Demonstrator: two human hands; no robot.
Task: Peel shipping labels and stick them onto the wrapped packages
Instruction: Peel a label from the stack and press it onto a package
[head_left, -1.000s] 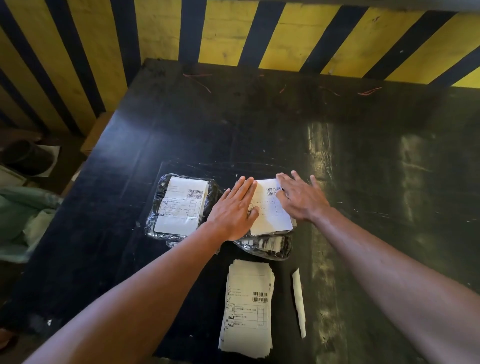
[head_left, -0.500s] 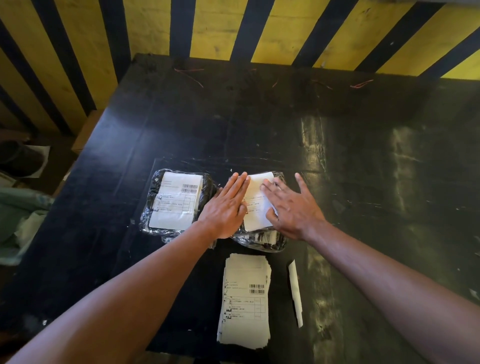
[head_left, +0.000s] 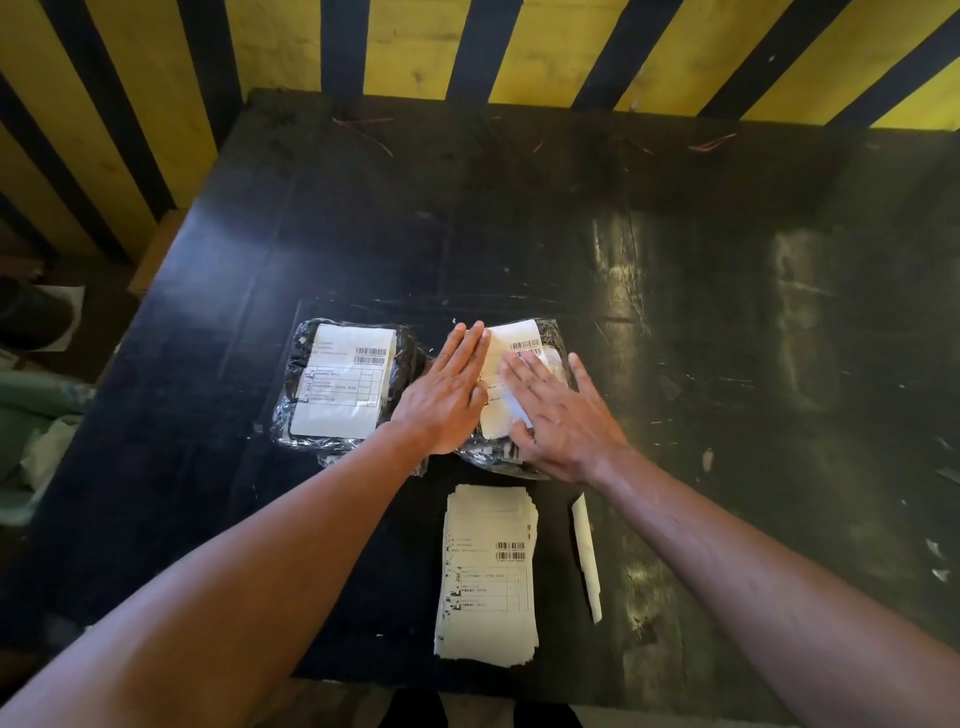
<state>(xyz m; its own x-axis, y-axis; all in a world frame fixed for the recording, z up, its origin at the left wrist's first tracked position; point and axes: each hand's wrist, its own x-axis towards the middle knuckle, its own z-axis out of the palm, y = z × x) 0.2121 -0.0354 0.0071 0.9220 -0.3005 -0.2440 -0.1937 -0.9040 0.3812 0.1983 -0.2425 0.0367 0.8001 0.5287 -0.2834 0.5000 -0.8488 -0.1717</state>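
Observation:
Two packages in clear plastic wrap lie side by side on the black table (head_left: 519, 218). The left package (head_left: 291, 415) carries a white shipping label (head_left: 343, 384). On the right package (head_left: 550, 332) lies another white label (head_left: 511, 340), partly covered by both hands. My left hand (head_left: 447, 395) rests flat on its left side, fingers together. My right hand (head_left: 563, 415) lies flat on its right side, fingers spread. A stack of labels (head_left: 488, 571) sits nearer to me, below the packages.
A narrow white paper strip (head_left: 587, 556) lies right of the stack. Thin red strands (head_left: 363, 130) lie near the table's far edge, against a yellow and black striped wall (head_left: 405, 47). Pale green cloth (head_left: 31, 431) lies beyond the table's left edge.
My right hand has slid down and toward me across the label on the right package. My left hand stays flat on the label's left side.

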